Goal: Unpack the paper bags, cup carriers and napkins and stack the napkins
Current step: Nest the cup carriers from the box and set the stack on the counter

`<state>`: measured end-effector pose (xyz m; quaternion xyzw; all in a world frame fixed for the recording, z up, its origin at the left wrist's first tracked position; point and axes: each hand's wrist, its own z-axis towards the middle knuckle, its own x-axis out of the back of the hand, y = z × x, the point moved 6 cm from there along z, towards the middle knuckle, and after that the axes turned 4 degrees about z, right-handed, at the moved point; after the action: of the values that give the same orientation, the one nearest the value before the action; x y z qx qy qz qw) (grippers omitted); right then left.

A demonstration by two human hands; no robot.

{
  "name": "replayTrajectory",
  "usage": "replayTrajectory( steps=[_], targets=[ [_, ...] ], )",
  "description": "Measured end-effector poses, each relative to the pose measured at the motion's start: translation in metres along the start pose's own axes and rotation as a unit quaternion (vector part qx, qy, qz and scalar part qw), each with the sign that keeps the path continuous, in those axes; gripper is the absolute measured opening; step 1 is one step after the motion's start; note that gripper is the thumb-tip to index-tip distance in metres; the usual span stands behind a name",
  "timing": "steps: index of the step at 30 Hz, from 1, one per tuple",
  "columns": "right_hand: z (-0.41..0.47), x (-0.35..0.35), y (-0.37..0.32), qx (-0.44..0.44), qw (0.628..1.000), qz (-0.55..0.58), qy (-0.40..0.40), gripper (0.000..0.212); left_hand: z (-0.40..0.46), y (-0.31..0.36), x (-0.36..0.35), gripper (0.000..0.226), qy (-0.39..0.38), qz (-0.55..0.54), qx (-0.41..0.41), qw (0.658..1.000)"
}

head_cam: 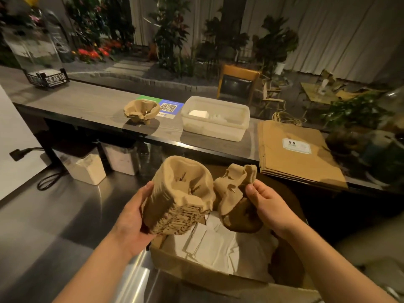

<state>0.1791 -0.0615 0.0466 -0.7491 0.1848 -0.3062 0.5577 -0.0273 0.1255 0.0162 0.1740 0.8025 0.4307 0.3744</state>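
1. Head view: the left hand (pixel 133 217) wraps its fingers round the side of a thick nested stack of pulp cup carriers (pixel 179 197), held above the open cardboard box (pixel 196 267).
2. The right hand (pixel 265 201) pinches one single cup carrier (pixel 235 193) by its upper rim; it sits just beside the stack, touching or nearly touching it.
3. White napkins (pixel 209 243) lie loose inside the box, below both hands.
4. The box stands on a steel worktop (pixel 54 215), which shows bare surface to the left as far as a black cable (pixel 47 180).
5. Beyond runs a raised grey counter (pixel 91 103), its dark front edge crossing the frame above the hands.
6. On it, a lone cup carrier (pixel 141 112) stands near the front edge, well apart from a translucent plastic tub (pixel 215 127).
7. A flat pile of paper bags (pixel 297 154) lies to the right, overhanging the counter's front edge.
8. The top bag's white label (pixel 296 145) reads "9.9"; its smaller print is illegible.
9. A blue and green QR-code sheet (pixel 169 108) lies between carrier and tub.
10. A clear stand (pixel 43 51) at far left has white characters on its black base, too blurred to read surely.
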Motion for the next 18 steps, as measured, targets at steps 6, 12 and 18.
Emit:
replayTrajectory(
  steps=[6,12,18],
  targets=[
    [-0.014,0.021,-0.093,0.157,0.910,-0.381,-0.043,0.015,-0.002,-0.008,-0.001,0.050,-0.029,0.046,0.025,0.998],
    [-0.027,-0.017,-0.147,0.280,0.738,-0.611,-0.066,0.012,-0.004,-0.017,-0.008,0.087,-0.104,0.116,0.045,0.987],
    [-0.033,-0.055,-0.135,0.348,0.695,-0.626,-0.061,0.038,-0.008,-0.034,-0.016,0.071,-0.079,0.083,0.075,0.991]
  ],
)
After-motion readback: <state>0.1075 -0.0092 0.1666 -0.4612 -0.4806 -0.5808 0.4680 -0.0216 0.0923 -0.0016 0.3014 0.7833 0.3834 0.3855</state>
